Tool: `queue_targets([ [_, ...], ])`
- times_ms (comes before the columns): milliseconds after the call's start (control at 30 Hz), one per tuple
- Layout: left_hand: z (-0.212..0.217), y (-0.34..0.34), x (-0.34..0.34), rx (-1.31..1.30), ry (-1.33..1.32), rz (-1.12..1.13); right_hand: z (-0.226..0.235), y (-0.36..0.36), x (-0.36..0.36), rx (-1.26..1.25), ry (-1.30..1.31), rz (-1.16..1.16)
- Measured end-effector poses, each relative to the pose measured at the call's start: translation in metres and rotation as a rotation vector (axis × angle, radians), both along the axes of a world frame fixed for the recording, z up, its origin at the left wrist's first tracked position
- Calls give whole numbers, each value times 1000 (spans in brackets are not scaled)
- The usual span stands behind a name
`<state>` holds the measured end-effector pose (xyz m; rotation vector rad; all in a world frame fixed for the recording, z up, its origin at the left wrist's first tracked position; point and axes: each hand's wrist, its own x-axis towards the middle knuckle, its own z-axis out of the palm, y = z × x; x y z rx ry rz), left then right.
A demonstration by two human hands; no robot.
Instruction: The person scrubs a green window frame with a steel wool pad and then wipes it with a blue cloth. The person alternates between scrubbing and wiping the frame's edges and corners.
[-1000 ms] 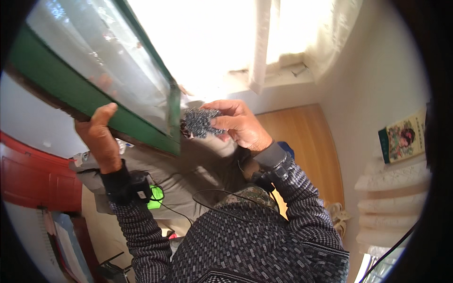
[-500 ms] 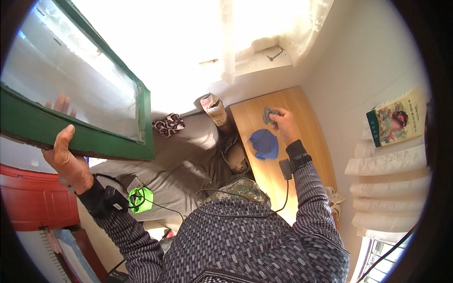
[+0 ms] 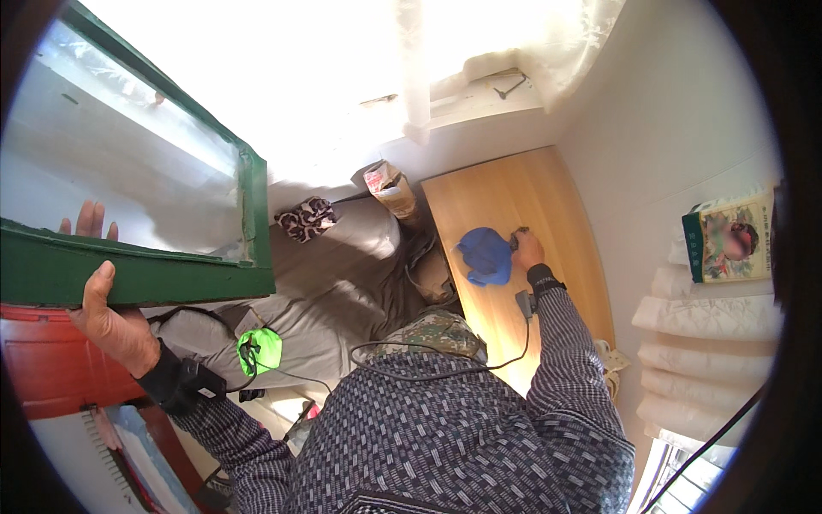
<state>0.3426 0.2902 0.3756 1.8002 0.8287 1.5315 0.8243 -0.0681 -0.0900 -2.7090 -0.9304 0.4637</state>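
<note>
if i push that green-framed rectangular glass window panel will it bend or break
The green-framed rectangular glass window panel is likely stiff, given its straight, thick rails. Its broad glass could crack if knocked. It may feel heavy, judging by the chunky lower rail that the left hand grips.

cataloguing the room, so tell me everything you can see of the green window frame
The green window frame looks like painted wood and surrounds a hazy, see-through pane. Pale marks show along the inner edge of its lower rail. It fills the upper left of the view, its far left cut off by the picture's rim. The left hand grips the lower rail, thumb in front, other fingers visible through the pane.
</note>
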Motion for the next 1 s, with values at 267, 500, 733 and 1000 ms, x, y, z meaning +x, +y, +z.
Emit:
queue_targets([
  [267,-6,4,-1,-12,-16,26,17,30,-37,-84,-149,201],
  [500,-6,7,-2,9,-5,71,-24,35,-70,-194,-79,356],
  [733,-3,4,1,-13,-58,61,-4,65,-66,227,34,296],
  [1000,1,-6,3,-88,-173,52,200,218,-110,765,519,364],
])
